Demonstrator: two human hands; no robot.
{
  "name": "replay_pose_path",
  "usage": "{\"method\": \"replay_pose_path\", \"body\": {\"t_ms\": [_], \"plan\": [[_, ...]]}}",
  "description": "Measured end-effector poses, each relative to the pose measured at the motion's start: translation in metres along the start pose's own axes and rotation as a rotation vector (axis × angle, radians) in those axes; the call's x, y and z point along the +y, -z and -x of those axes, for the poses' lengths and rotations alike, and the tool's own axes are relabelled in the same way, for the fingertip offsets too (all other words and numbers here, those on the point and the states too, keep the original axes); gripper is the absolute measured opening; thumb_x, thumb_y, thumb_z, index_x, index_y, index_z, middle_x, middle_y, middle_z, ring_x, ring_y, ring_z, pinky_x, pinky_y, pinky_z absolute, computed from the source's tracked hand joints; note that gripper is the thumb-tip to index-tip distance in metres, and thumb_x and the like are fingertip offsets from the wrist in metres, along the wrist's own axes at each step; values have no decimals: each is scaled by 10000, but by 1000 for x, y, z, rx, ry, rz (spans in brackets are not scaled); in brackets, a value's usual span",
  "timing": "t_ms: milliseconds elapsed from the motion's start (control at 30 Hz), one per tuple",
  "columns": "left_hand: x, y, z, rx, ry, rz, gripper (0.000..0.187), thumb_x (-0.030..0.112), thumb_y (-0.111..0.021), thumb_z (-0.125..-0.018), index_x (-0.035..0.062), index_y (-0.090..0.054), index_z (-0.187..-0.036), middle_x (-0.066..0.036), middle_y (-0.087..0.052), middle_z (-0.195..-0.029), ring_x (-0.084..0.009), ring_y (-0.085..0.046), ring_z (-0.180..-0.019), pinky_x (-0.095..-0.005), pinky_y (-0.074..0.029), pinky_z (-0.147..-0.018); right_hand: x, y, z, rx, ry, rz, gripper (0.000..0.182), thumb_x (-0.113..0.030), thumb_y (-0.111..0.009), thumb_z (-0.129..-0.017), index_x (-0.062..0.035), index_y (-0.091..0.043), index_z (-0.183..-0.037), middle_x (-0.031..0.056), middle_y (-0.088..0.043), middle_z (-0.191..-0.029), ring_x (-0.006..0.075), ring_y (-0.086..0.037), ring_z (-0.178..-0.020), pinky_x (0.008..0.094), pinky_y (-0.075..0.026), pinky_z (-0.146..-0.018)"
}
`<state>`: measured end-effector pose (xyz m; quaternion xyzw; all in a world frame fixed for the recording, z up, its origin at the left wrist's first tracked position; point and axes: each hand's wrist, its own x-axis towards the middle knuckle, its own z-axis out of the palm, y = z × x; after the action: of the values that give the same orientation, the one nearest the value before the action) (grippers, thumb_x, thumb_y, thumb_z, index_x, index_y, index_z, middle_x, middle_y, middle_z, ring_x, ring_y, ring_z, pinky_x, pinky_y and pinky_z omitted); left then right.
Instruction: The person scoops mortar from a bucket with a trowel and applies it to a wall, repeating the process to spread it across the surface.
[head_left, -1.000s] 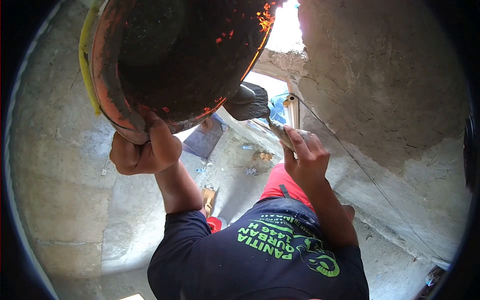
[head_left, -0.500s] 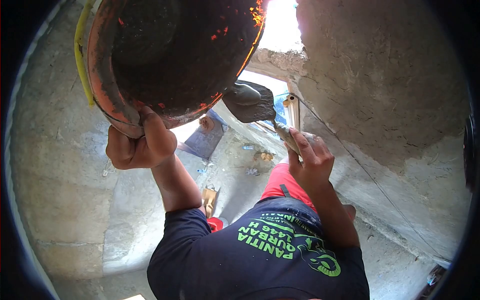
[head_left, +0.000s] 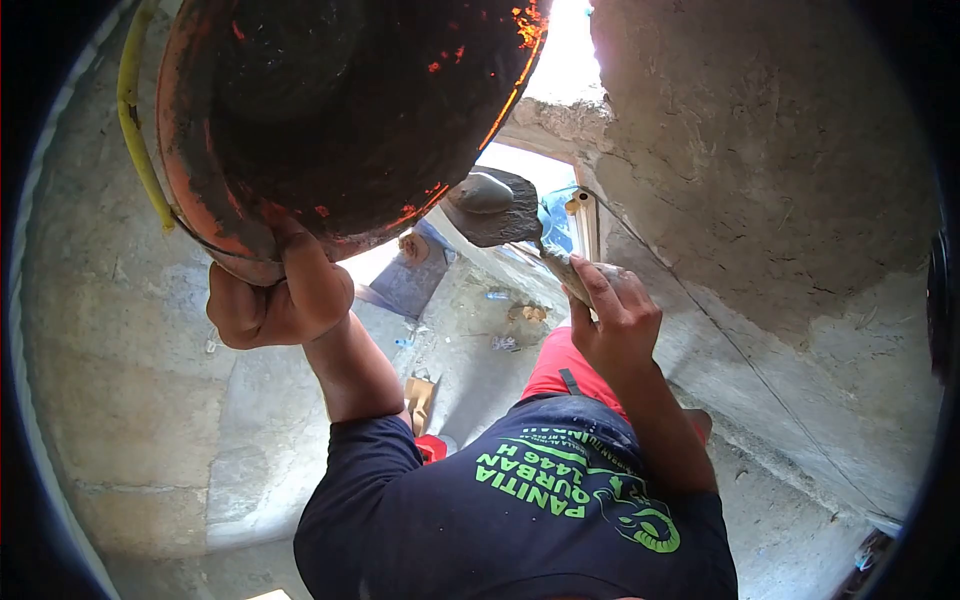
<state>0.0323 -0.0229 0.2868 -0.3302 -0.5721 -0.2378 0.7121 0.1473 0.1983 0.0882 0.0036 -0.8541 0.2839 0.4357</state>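
My left hand (head_left: 280,290) grips the rim of an orange bucket (head_left: 340,110), which is tilted so its dark, stained inside faces the camera. A yellow handle (head_left: 135,120) hangs off the bucket's left side. My right hand (head_left: 615,315) is closed around the handle of a trowel (head_left: 493,208). Grey wet mortar (head_left: 482,193) lies on the trowel blade, just beside the bucket's lower right rim. Whether the blade touches the rim, I cannot tell.
A rough plastered wall (head_left: 760,160) fills the right side, with a thin cord (head_left: 720,335) running down it. Behind the trowel is a window frame (head_left: 590,225). Below lie a dark board (head_left: 410,275), a brown piece (head_left: 418,403) and small debris (head_left: 527,313) on the floor.
The bucket and its yellow handle have shifted slightly left and down with my left hand. The trowel and my right hand have moved a little to the left.
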Motion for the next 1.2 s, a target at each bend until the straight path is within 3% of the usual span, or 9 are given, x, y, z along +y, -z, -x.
{"method": "replay_pose_path", "body": {"t_ms": [100, 200, 400, 467, 600, 700, 767, 967, 1200], "plan": [[5, -2, -2, -48, 79, -9, 139, 37, -672, -762, 9, -617, -637, 5, -616, -625, -53, -557, -567, -205, -408, -520, -1, 0, 0, -20, -12, 6, 440, -73, -801, -786, -102, -710, -1216, 113, -708, -925, 307, -697, -812, 411, -563, -696], [5, -6, -1, 32, 108, 168, 112, 47, -664, -740, 15, -615, -644, 7, -623, -643, -50, -557, -574, -201, -411, -524, -2, 1, -1, -9, -7, 2, 442, -67, -797, -785, -105, -711, -1217, 112, -709, -928, 307, -695, -808, 410, -564, -692], [3, 5, 1, 23, 74, 107, 121, 43, -653, -727, 25, -589, -627, 5, -635, -658, -49, -563, -587, -201, -431, -538, -1, -2, -2, 35, 17, 0, 446, -53, -790, -780, -111, -711, -1215, 114, -711, -936, 312, -696, -814, 412, -565, -682], [-3, 11, 5, -41, -20, -74, 129, 36, -643, -734, 22, -584, -620, 5, -632, -651, -53, -579, -598, -203, -439, -544, 0, -4, -2, 45, 27, 3, 478, -55, -765, -758, -127, -714, -1228, 115, -704, -941, 308, -691, -809, 410, -572, -680], [4, 7, -1, 36, 13, 102, 133, 27, -647, -730, 24, -585, -613, 9, -636, -651, -53, -586, -607, -205, -440, -548, 1, -3, -2, 30, 4, 23, 514, -56, -741, -737, -151, -720, -1242, 112, -689, -930, 299, -683, -796, 410, -580, -672], [1, 7, 1, 4, -37, -110, 136, 15, -645, -717, 24, -582, -597, 12, -635, -641, -55, -589, -612, -212, -445, -558, -2, -1, -6, 41, 17, 16, 453, -65, -798, -776, -112, -707, -1218, 111, -695, -899, 314, -685, -786, 421, -557, -668], [6, 3, -4, 68, 95, 184, 75, 23, -646, -643, 4, -609, -580, -90, -721, -655, -92, -627, -547, -230, -486, -560, -2, -1, -7, 38, 12, 15, 456, -67, -800, -775, -114, -707, -1219, 111, -695, -902, 313, -685, -789, 421, -557, -671], [1, 8, 3, 13, 30, 13, 27, 11, -617, -614, -8, -621, -597, -98, -725, -666, -95, -626, -541, -225, -474, -551, -2, 0, -7, 36, 6, 22, 460, -66, -801, -770, -120, -708, -1217, 104, -698, -908, 306, -688, -799, 416, -558, -677], [7, 3, -2, 22, 65, 197, 97, 1, -613, -610, -44, -677, -669, -128, -741, -696, -110, -640, -544, -223, -480, -552, 2, -1, -8, 35, -1, 39, 457, -53, -792, -758, -118, -713, -1203, 104, -708, -919, 306, -690, -804, 414, -559, -679]]}}
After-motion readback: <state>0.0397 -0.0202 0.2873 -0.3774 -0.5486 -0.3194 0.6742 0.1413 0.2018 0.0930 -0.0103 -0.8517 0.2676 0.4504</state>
